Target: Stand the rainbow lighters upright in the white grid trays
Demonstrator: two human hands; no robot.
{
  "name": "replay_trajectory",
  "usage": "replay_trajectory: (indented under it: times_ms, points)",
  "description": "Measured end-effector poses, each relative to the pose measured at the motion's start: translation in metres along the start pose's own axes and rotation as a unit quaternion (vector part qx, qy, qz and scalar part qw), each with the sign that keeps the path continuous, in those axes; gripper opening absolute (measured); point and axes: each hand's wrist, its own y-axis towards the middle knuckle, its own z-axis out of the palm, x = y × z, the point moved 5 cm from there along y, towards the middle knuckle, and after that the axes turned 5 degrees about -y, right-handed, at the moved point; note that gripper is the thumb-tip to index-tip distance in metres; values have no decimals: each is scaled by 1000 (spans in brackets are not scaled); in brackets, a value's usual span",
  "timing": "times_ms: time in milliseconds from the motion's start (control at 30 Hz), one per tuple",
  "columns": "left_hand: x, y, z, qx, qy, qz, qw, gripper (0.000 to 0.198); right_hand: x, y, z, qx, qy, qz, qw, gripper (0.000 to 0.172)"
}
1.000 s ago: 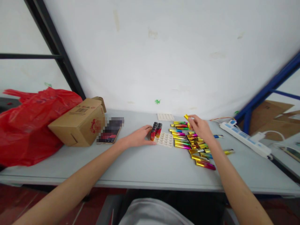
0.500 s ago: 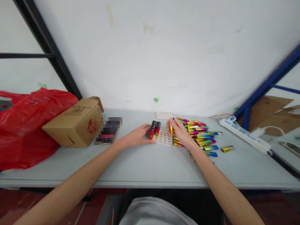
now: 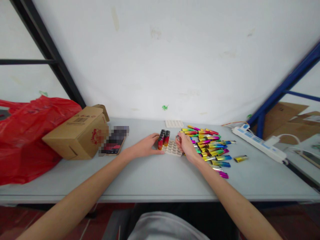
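Note:
A pale tray with rows of round holes (image 3: 172, 149) lies on the table before me. Several red-and-yellow lighters with black tops (image 3: 166, 138) stand upright in close rows at its left end. My left hand (image 3: 147, 145) grips that end, thumb along the near edge and fingers beside the lighters. Above the tray's right side, my right hand (image 3: 185, 144) is closed around a lighter (image 3: 178, 138); only its shiny top shows, the rest hidden by the fingers. Just right of this hand spreads a heap of shiny metallic-coloured lighter-like pieces (image 3: 212, 145), lying flat.
A second holed tray (image 3: 174, 124) lies by the wall. On the left are a phone (image 3: 116, 141), a cardboard box (image 3: 75, 136) and a red plastic bag (image 3: 32, 140). A white power strip (image 3: 260, 144) lies at right. One gold piece (image 3: 240, 159) lies apart.
My right hand has moved slightly left and down, turning so its fingers cover more of the lighter. My left hand stays at the tray. The view has shifted a little.

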Motion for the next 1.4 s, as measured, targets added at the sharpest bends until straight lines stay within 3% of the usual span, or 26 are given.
replay_trajectory:
  times_ms: [567, 700, 833, 933, 1100, 1200, 1400]
  points:
    - [3, 0, 1, 10, 7, 1, 1000, 72, 1, 2, -9, -22, 27, 10, 999, 51]
    - [1, 0, 1, 1, 3, 6, 1000, 73, -1, 3, -7, 6, 23, 10, 1000, 52]
    - [0, -1, 0, -1, 5, 5, 1000, 73, 6, 1, -8, 22, -36, -68, 997, 59]
    - [-2, -1, 0, 3, 7, 11, 1000, 73, 16, -5, -9, 27, -140, -155, 978, 55]
    - [-2, -1, 0, -2, 6, 21, 1000, 72, 37, -18, -5, -11, -329, -322, 888, 41]
    - [-1, -1, 1, -3, 4, 29, 1000, 70, 43, -23, -5, -39, -371, -327, 868, 41]
    - [4, -2, 2, -7, 3, 38, 999, 71, 38, -21, -6, -15, -351, -283, 893, 33]
